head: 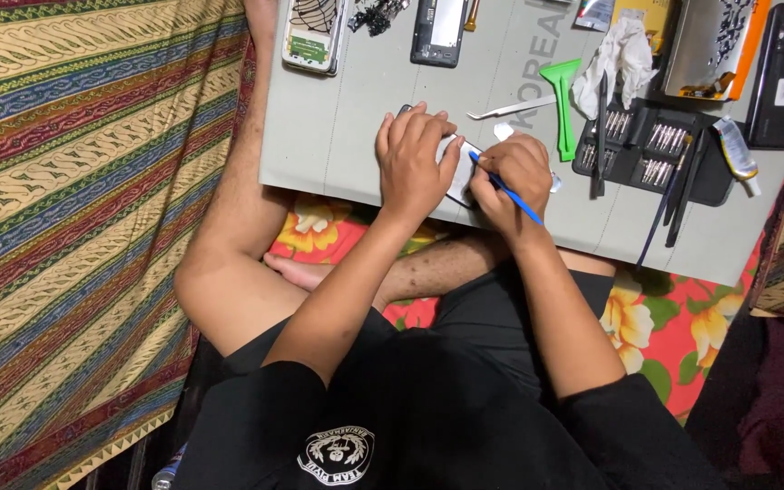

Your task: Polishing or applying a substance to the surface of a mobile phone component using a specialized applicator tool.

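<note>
The left hand [413,159] lies flat over a phone [458,172] on the grey table [338,136], pressing it down. Touching it at 3 o'clock, the right hand [514,177] grips a blue tool [508,193], whose tip meets the phone's edge. At 1 o'clock from the hands lie metal tweezers [510,110] and a green pry tool [563,100]; farther toward 2 o'clock sits a black screwdriver-bit case [651,150]. Two opened phones [315,36] lie at 11 o'clock.

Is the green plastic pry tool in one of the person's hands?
No, the green pry tool lies on the grey mat; the right hand holds a blue tool.
</note>
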